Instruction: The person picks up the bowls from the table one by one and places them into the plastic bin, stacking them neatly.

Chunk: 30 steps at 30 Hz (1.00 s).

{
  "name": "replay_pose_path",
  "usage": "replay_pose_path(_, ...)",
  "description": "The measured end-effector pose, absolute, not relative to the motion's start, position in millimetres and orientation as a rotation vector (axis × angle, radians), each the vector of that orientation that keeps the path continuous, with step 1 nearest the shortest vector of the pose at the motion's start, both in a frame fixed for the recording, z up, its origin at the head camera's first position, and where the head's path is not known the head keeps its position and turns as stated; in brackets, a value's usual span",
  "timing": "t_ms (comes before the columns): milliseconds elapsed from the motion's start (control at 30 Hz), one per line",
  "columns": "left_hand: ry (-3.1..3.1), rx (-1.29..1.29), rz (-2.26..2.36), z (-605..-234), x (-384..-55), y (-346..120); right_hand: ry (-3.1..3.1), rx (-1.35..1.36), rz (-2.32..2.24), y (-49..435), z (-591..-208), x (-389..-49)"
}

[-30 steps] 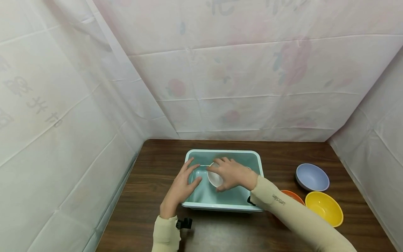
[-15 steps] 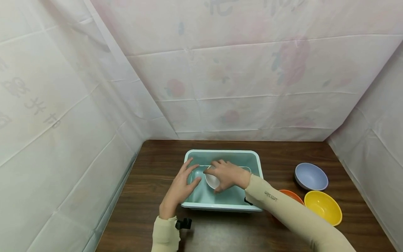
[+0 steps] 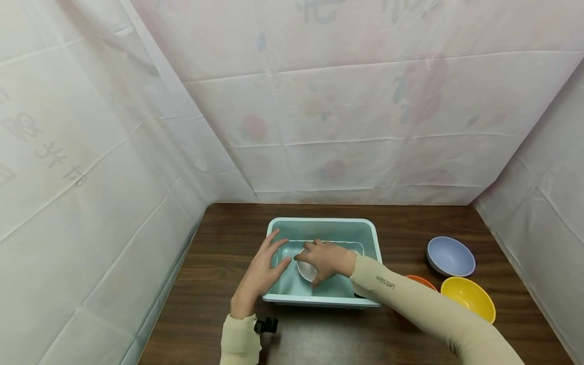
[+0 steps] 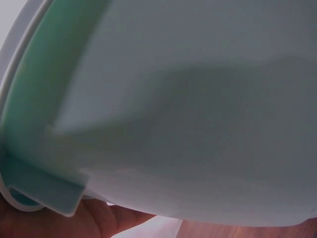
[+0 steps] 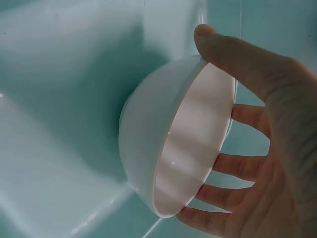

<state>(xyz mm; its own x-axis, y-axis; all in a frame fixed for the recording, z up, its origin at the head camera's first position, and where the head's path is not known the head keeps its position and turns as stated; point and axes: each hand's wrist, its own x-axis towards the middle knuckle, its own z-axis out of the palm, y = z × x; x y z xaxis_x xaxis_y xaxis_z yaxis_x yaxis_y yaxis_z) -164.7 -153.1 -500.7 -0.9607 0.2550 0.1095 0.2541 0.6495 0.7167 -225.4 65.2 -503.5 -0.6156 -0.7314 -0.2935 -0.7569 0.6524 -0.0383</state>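
In the head view a pale teal tub (image 3: 319,299) stands on the table, and a white bowl (image 3: 304,272) is inside it. My right hand (image 3: 329,259) holds that bowl by its rim. The right wrist view shows the white bowl (image 5: 143,129) close over the tub floor, its mouth turned toward the palm; the thumb of the right hand (image 5: 292,109) is at one side of the rim and the fingers are at the other. My left hand (image 3: 260,268) is at the tub's left edge, fingers spread over the rim. In the left wrist view the left hand (image 4: 54,223) is partly hidden by the tub wall (image 4: 198,148).
To the right of the tub on the brown wooden table (image 3: 232,238) are a blue bowl (image 3: 451,256), a yellow bowl (image 3: 470,299) and an orange bowl (image 3: 423,282), the last partly behind the right sleeve. White printed sheets (image 3: 337,126) hang around the table.
My right hand has moved slightly left and down in the head view with the white bowl, lower into the tub. The left hand has stayed at the tub's edge.
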Motion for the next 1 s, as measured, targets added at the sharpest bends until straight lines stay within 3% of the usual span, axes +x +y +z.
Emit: replay_pose_path(1000,2.848,0.432,1.251,-501.2,-164.9,-155.6,2.598,-1.130,0.194,56.4,-503.1,-224.7)
